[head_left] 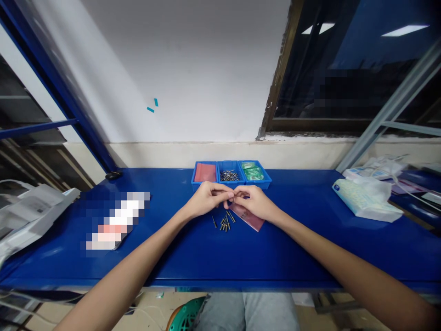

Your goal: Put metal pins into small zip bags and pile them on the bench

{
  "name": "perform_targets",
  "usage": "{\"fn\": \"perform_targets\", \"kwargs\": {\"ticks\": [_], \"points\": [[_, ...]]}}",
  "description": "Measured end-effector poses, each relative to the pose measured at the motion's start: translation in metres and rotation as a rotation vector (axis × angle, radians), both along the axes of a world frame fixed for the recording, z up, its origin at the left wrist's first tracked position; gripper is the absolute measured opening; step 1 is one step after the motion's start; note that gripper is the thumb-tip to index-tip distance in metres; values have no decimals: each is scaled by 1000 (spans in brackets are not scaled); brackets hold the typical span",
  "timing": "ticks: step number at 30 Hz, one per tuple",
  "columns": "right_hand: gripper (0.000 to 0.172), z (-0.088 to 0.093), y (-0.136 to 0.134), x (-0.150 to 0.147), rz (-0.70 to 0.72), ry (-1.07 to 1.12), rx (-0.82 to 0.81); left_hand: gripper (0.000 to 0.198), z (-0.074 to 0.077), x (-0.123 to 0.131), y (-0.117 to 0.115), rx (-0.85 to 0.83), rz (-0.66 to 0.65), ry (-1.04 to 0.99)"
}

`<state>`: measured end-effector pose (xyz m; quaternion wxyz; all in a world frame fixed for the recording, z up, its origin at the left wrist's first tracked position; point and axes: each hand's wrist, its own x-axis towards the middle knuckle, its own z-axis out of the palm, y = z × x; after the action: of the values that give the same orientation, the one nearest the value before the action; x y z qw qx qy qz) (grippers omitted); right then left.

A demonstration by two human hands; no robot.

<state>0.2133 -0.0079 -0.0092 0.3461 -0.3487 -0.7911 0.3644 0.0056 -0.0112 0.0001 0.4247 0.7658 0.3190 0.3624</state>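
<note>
My left hand (209,198) and my right hand (254,200) meet fingertip to fingertip over the blue table, both in a pinch. Between them they grip the upper end of a small pink plastic bag (248,218), whose lower part slants out beneath my right hand. The fingers cover the bag's mouth. Just in front of my hands, several pop rivets (225,222) lie in a loose bunch, and a single rivet (214,222) sits slightly to their left.
Behind my hands stand three joined blue bins: one with pink bags (206,172), one with rivets (229,175), one with green packets (253,171). A tissue pack (367,200) lies right. A blurred-out object (119,223) and a white device (37,216) are left.
</note>
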Motion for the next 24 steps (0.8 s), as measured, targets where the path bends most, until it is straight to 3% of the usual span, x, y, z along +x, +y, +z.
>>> {"fn": "perform_targets", "kwargs": {"ticks": [3,6,9,11,19,24], "points": [[16,-3,1,-1,-75,-31,-41,25,-1,-1,1,114,122,27],[15,-3,2,-1,-142,-43,-37,21,-3,-5,4,376,228,161],[14,-1,0,-1,-172,-56,13,19,-5,-8,5,617,192,318],[14,0,-2,-2,-166,-65,50,19,-7,-9,5,681,176,377],[21,9,-15,-8,-202,-143,223,15,-9,-3,3,622,212,344],[17,14,-11,-4,-193,-114,241,13,-5,2,2,362,255,122]]}}
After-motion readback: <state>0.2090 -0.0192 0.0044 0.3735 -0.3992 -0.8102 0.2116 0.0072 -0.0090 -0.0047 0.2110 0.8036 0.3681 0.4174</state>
